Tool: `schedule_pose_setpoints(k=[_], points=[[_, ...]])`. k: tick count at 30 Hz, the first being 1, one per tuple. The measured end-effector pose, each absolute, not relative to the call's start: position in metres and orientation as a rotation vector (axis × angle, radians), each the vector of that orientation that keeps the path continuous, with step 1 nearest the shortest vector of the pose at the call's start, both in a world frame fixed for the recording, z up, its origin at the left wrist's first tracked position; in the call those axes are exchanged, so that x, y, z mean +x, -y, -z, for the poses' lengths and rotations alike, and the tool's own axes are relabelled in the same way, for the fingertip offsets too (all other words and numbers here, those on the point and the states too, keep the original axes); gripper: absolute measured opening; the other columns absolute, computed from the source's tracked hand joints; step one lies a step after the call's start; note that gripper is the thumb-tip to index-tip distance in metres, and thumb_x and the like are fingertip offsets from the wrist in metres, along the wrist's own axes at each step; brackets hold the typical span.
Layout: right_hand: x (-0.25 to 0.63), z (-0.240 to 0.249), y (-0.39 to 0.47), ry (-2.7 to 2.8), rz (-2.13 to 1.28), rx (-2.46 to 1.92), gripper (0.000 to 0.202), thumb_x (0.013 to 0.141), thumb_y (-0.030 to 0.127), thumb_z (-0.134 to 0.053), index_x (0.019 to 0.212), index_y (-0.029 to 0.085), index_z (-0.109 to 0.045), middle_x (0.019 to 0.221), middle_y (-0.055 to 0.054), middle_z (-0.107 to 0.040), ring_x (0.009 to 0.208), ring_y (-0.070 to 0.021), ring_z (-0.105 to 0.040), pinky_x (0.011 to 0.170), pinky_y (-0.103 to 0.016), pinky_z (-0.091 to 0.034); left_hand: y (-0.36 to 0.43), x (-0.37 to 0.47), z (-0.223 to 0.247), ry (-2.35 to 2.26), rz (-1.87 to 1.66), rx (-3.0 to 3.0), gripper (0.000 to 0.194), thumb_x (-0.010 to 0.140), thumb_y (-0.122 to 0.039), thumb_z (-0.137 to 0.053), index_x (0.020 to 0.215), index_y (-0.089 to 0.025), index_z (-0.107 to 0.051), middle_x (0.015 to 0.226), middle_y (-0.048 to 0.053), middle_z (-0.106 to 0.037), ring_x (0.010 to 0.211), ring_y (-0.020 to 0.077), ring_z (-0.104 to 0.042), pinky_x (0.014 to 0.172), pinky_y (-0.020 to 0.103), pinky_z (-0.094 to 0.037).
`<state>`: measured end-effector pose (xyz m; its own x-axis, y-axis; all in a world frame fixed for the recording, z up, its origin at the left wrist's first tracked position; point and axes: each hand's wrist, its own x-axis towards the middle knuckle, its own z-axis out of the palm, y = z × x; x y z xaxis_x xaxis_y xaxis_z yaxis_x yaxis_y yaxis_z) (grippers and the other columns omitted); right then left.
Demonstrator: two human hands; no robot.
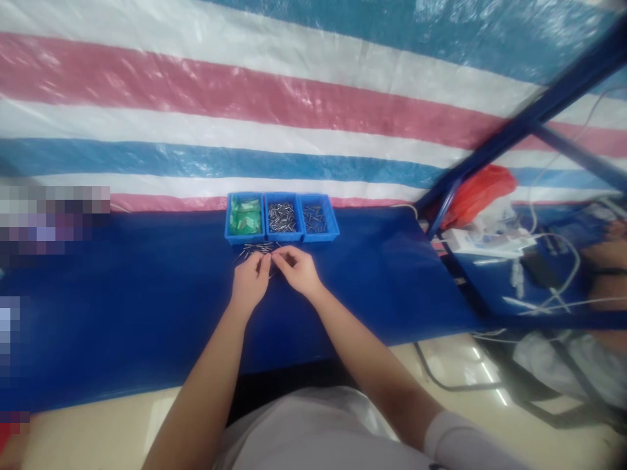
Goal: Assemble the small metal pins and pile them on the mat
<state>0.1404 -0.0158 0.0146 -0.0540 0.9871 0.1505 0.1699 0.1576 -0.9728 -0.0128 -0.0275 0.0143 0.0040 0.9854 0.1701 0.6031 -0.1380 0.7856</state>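
Observation:
My left hand (pixel 251 277) and my right hand (pixel 298 269) meet above the blue table. Thumbs and fingertips are pinched together and almost touch. Whatever they pinch is too small to make out, though a thin metal piece (pixel 272 275) shows just below the fingertips. Right behind the hands lies a loose pile of thin metal pins or screws (pixel 258 248). Beyond it stand three blue bins side by side. Green and clear packets fill the left bin (pixel 228 228), many short metal pieces the middle bin (pixel 284 237), and fewer thin ones the right bin (pixel 321 237).
The blue table (pixel 147 313) runs along a striped plastic sheet (pixel 274 98). To the right rises a dark blue metal frame (pixel 490 147). Past it are a red plastic bag (pixel 482 192), white cables (pixel 573 277) and part of another person's arm (pixel 607 261). Blurred blocks cover the left edge.

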Motion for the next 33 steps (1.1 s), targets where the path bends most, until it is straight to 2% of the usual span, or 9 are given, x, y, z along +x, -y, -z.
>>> schedule_pose_setpoints(k=[7, 12, 21, 26, 33], points=[[0.1397, -0.0144, 0.0167, 1.522, -0.960, -1.153, 0.022, 0.088, 0.042, -0.068, 0.095, 0.023, -0.075, 0.093, -0.006, -0.074, 0.071, -0.0170, -0.066, 0.068, -0.032, -0.055, 0.0258, -0.0143, -0.0094, -1.630, -1.008, 1.753, 0.047, 0.100, -0.051, -0.042, 0.071, -0.021, -0.063, 0.060, 0.001, -0.066, 0.061, 0.0157, -0.062, 0.062, 0.027, -0.044], [0.1402, -0.0131, 0.0164, 1.557, -0.918, -1.180, 0.025, 0.091, 0.044, -0.064, 0.088, 0.022, -0.073, 0.087, -0.005, -0.072, 0.070, -0.0171, -0.063, 0.067, -0.031, -0.052, 0.0267, -0.0141, -0.0100, -1.589, -1.032, 1.699, 0.053, 0.100, -0.053, -0.042, 0.062, -0.021, -0.061, 0.053, 0.001, -0.061, 0.055, 0.0150, -0.060, 0.061, 0.028, -0.044], [0.1427, -0.0116, 0.0152, 1.506, -0.886, -1.264, 0.036, 0.094, 0.051, -0.060, 0.078, 0.021, -0.070, 0.076, -0.003, -0.070, 0.068, -0.0171, -0.062, 0.067, -0.030, -0.049, 0.0282, -0.0139, -0.0118, -1.513, -1.138, 1.616, 0.034, 0.093, -0.051, -0.057, 0.084, -0.021, -0.069, 0.064, -0.001, -0.063, 0.060, 0.0134, -0.058, 0.064, 0.026, -0.045], [0.1427, -0.0138, 0.0151, 1.564, -0.844, -1.235, 0.046, 0.099, 0.050, -0.053, 0.066, 0.020, -0.065, 0.068, -0.003, -0.068, 0.065, -0.0160, -0.062, 0.070, -0.029, -0.049, 0.0286, -0.0152, -0.0104, -1.482, -1.146, 1.640, 0.035, 0.094, -0.049, -0.057, 0.080, -0.020, -0.068, 0.061, -0.001, -0.062, 0.058, 0.0120, -0.055, 0.061, 0.025, -0.044], [0.1393, -0.0116, 0.0159, 1.687, -0.726, -1.030, 0.017, 0.097, 0.033, -0.062, 0.095, 0.021, -0.074, 0.090, -0.006, -0.073, 0.081, -0.0178, -0.067, 0.071, -0.029, -0.053, 0.0275, -0.0158, -0.0059, -1.513, -1.202, 1.633, 0.045, 0.098, -0.049, -0.051, 0.065, -0.019, -0.060, 0.055, -0.002, -0.059, 0.053, 0.0111, -0.055, 0.057, 0.024, -0.042]])
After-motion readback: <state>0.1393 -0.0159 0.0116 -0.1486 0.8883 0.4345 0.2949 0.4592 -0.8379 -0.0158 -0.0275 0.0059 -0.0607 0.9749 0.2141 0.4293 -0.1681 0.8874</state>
